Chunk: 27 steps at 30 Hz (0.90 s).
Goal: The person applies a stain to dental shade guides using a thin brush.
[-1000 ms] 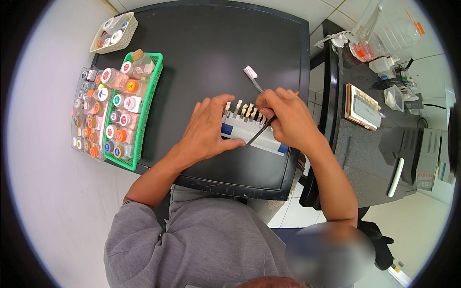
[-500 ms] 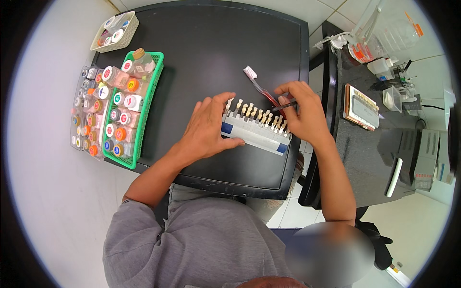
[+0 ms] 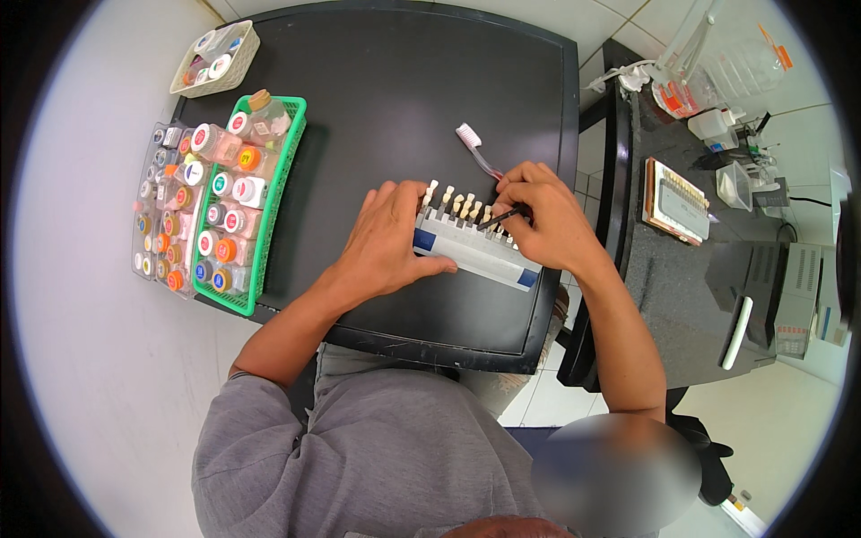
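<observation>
A dental shade guide (image 3: 475,255), a grey bar with blue ends, lies near the table's right front. Along its far side stands a row of tooth-shaped tabs (image 3: 462,204). My left hand (image 3: 381,233) grips its left end, thumb along the front and fingers behind the first tab. Between thumb and fingers of my right hand (image 3: 547,215) is a thin dark stick-like tool (image 3: 500,218); its tip reaches the middle tabs. That hand covers the tabs at the right end. Just beyond it lies a toothbrush (image 3: 475,148), its handle partly hidden by the hand.
On the left of the black table (image 3: 377,90) stands a green basket (image 3: 291,152) of small jars, beside clear boxes (image 3: 152,215) of more jars. A cream basket (image 3: 238,72) sits at the far left. Right, a dark counter (image 3: 664,278) bears another shade guide (image 3: 677,204).
My right hand has moved left over the shade guide, bringing the dark tool's tip to the middle tabs and covering more of the toothbrush handle. My left hand stays almost still.
</observation>
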### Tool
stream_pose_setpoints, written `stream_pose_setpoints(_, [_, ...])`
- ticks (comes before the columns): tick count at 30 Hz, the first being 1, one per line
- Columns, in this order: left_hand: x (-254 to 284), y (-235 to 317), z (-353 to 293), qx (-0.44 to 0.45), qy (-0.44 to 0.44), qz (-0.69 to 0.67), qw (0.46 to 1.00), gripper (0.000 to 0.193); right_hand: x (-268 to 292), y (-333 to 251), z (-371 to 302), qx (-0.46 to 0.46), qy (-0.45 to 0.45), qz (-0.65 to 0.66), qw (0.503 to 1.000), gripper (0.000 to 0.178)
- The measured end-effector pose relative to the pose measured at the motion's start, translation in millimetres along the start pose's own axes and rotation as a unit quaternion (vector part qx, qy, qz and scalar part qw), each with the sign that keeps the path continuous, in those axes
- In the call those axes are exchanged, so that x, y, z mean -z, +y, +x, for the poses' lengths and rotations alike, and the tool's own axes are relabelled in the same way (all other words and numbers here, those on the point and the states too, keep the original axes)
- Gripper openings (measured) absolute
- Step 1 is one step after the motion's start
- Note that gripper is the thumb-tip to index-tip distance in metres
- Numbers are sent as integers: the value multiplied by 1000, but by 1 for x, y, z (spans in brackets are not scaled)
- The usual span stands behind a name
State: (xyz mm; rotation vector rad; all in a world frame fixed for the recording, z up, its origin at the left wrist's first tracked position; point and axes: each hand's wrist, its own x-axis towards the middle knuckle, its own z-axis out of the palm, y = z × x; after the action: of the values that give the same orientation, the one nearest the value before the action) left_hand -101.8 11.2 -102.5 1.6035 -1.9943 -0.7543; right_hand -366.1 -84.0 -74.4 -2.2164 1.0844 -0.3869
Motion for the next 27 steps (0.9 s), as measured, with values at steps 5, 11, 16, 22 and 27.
stream_pose_setpoints(5, [0,1,0,1,4,-1,1000,94,-3,3,0,1,-11,-5,1000,13])
stream_pose_setpoints(11, [0,2,1,-2,6,-5,1000,93,-5,2,2,-34,28,6,999,12])
stream_pose_setpoints(16, [-1,-1,1,-2,7,-5,1000,96,1,5,5,-65,135,52,987,10])
stream_pose_setpoints(22, [-3,0,0,11,25,-46,999,101,12,15,0,-67,232,154,958,17])
stream_pose_setpoints(27, [-2,-1,0,-69,116,-9,991,92,2,0,-4,-14,216,193,957,18])
